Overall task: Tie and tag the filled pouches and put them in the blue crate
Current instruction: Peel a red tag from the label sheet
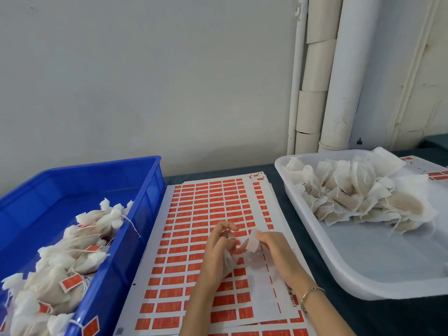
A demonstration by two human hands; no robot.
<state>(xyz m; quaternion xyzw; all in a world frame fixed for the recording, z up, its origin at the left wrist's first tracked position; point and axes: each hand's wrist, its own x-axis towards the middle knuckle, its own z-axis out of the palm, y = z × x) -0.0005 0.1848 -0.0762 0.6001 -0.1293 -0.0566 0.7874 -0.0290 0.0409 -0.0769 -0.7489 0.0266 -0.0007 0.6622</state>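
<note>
Over the sheet of orange tags [208, 214], my left hand [219, 248] holds a white filled pouch [229, 261] in its palm, fingers curled. My right hand [274, 248] pinches the pouch's upper flap [253, 241] between thumb and fingers. The string is too thin to make out. The blue crate [145, 180] at the left holds several tied pouches with orange tags [72, 282]. A white tray [363, 270] at the right holds a heap of untied pouches [358, 197].
Several tag sheets lie stacked under the top one on the dark table [278, 180]. More tag sheets [431, 173] lie behind the white tray. White pipes [339, 81] run up the wall at the back right.
</note>
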